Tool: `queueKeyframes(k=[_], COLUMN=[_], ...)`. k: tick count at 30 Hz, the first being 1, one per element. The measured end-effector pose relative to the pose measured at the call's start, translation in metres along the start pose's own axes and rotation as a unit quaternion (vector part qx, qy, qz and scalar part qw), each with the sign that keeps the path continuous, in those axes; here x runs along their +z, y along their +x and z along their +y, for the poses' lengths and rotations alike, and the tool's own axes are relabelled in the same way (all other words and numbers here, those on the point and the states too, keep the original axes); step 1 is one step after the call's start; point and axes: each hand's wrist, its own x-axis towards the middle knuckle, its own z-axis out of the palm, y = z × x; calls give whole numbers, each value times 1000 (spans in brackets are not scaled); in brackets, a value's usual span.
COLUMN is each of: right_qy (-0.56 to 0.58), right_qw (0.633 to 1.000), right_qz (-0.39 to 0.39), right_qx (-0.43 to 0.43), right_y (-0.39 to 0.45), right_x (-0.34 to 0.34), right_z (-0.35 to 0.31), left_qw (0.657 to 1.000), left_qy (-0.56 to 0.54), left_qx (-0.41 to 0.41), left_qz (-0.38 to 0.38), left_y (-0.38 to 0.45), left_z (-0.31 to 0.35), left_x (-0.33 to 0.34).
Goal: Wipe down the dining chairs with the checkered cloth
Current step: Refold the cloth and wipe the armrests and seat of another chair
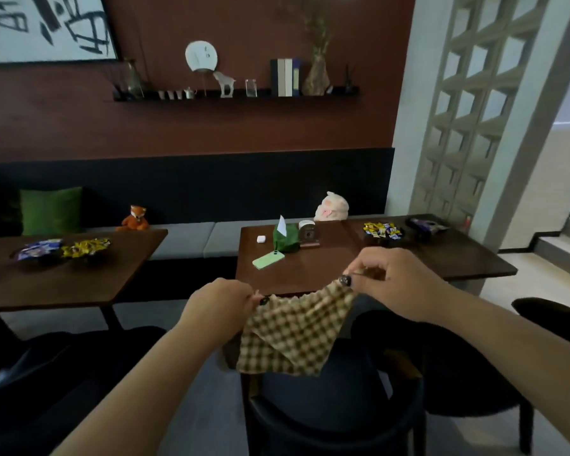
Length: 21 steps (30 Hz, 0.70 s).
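The person stood in front of a dark dining chair (pixel 329 419) and held the checkered cloth (pixel 293 334) up in the air with both hands. The left hand (pixel 218 304) pinched the upper left corner of the cloth between thumb and fingers, and its grip was closed on the fabric. The right hand (pixel 395 281) pinched the upper right corner in the same way, a little higher and further forward than the left. So the top edge of the cloth ran from one grip to the other and sagged slightly between them. All the rest of the cloth hung below the two grips, loose, with one folded corner pointing down. The lowest part of the cloth was over the back of the chair, but I could not tell if it touched the chair or only hung in front of it. Behind the hands was a dark wooden tabletop (pixel 310 268). On it lay a green phone (pixel 268 259), a green tissue holder (pixel 286 238) and a small white case (pixel 261 238), all well apart from the cloth. A second dark chair (pixel 474 366) stood just beside the first one, to the right. On the left there was another tabletop (pixel 63 278) with wrapped sweets (pixel 84 247) on it.
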Motion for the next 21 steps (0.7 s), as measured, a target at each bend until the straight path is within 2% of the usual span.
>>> queueKeyframes(k=[2,3,5,7,9,11,13,14,15,16,17,18,19,20,21], right_qy=[17,22,35,62,48,-22,-92,-96,-79,-56,-46,-52,-68,-88,-101], right_qw=[999,998,992,980,981,990,991,990,991,990,975,944,915,917,948], right_qz=[-21,4,98,177,185,127,40,26,42,108,218,323,382,369,286], right_qx=[42,53,64,60,38,49,92,105,102,74,18,-50,-108,-123,-101], right_y=[4,7,17,25,30,33,38,40,41,41,39,34,27,19,12], right_x=[-2,-4,-14,-29,-42,-49,-53,-56,-58,-59,-59,-56,-45,-30,-14], right_z=[1,0,-3,-9,-18,-24,-29,-33,-36,-40,-44,-47,-50,-45,-39], left_qw=[991,972,910,866,847,855,905,931,948,958,950,920,881,865,889], left_qy=[-130,-232,-407,-491,-521,-502,-392,-328,-286,-262,-271,-286,-276,-238,-185], left_qx=[-21,-35,-63,-57,-15,10,38,62,93,114,117,115,117,117,120], left_qz=[-27,-27,-42,-80,-105,-133,-160,-147,-106,-23,98,240,365,427,401], left_y=[5,6,9,9,9,8,9,11,12,14,16,15,13,12,12], left_z=[-8,-13,-22,-30,-35,-34,-29,-28,-26,-25,-23,-20,-16,-11,-7], left_x=[-11,-19,-42,-63,-76,-82,-86,-88,-90,-89,-87,-82,-75,-65,-49])
